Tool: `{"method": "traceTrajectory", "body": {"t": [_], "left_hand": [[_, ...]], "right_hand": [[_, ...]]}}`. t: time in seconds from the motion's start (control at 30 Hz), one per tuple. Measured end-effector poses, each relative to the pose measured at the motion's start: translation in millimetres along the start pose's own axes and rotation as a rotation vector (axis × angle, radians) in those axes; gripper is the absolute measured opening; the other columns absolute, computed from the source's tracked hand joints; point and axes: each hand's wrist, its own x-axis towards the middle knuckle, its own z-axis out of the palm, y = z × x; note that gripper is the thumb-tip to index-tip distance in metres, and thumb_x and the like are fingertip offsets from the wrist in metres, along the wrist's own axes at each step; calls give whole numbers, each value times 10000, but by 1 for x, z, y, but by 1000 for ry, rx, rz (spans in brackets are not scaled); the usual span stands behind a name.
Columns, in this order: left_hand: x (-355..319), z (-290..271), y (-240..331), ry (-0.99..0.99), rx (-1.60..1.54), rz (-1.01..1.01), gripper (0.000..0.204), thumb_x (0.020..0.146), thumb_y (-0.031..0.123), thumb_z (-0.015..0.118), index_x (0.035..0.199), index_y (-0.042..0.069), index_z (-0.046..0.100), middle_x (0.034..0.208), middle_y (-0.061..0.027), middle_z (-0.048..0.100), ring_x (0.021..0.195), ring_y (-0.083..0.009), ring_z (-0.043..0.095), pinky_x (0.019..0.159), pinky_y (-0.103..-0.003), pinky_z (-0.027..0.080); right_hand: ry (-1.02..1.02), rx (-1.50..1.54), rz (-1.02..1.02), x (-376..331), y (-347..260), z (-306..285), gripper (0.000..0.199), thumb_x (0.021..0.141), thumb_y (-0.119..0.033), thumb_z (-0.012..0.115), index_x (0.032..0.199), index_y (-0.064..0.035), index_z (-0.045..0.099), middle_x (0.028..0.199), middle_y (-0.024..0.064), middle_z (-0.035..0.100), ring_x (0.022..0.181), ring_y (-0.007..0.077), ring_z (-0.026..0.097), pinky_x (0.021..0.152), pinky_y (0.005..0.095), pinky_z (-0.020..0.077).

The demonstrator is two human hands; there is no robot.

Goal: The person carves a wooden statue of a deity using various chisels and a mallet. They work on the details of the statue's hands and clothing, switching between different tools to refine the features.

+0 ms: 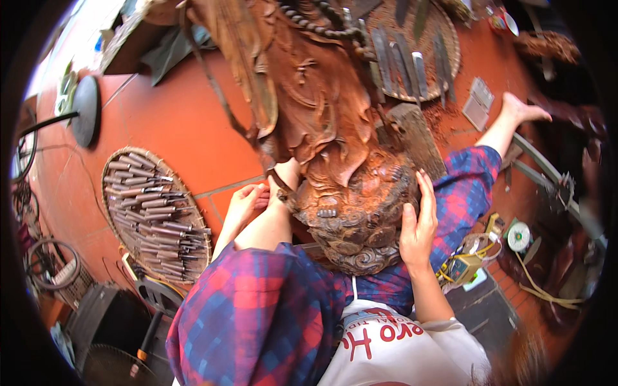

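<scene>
- Carved wooden statue lies tilted across my lap and the orange tiled floor, its rounded base toward me, between my knees in the plaid trousers.
- My right hand lies flat against the right side of the base, fingers spread and pointing up along the wood; it steadies the piece and pinches nothing.
- My left hand sits just beside the left edge of the base, fingers curled loosely. I cannot tell whether it touches the wood or holds anything small; no tool shows in it.
- Judging by the surface, the carving is well on: folds, scrolls and a chain of beads are cut deep, and the base carries dense relief.
- What is left I can only guess at: the wood looks bare and unfinished, with reddish dust and chips on the floor near the block of wood, so fine cutting or smoothing may remain.
- At my left a round woven tray holds many chisels in rows, none picked up.
- A second woven tray with larger blades lies beyond the statue, well apart from both hands.
- My bare foot stretches out at the right.
</scene>
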Motion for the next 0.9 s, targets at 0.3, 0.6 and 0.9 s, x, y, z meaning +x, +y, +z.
{"method": "traceTrajectory", "body": {"t": [0.3, 0.6, 0.9], "left_hand": [[0, 9, 0, 90, 150, 97, 277, 1014, 246, 574, 1100, 0, 669, 959, -76, 715, 836, -131, 674, 798, -253, 537], [2, 8, -7, 72, 22, 25, 251, 1013, 202, 575, 1115, -20, 636, 941, -93, 697, 800, -118, 655, 723, -236, 530], [-9, 0, -9, 53, 23, 33, 305, 1008, 246, 584, 1129, -27, 646, 1008, -118, 707, 843, -165, 674, 797, -276, 541]], "right_hand": [[-13, 19, -6, -4, 2, 4, 515, 1017, -242, 496, 1434, 52, 427, 1488, 247, 427, 1398, 392, 387, 1166, 453, 269], [-7, -6, -9, -3, 4, 3, 520, 1017, -256, 505, 1431, 50, 433, 1479, 249, 434, 1390, 397, 395, 1160, 452, 280], [-4, -21, -20, -1, 0, 1, 555, 1012, -302, 522, 1428, 53, 430, 1470, 268, 435, 1380, 422, 398, 1150, 462, 290]]}}
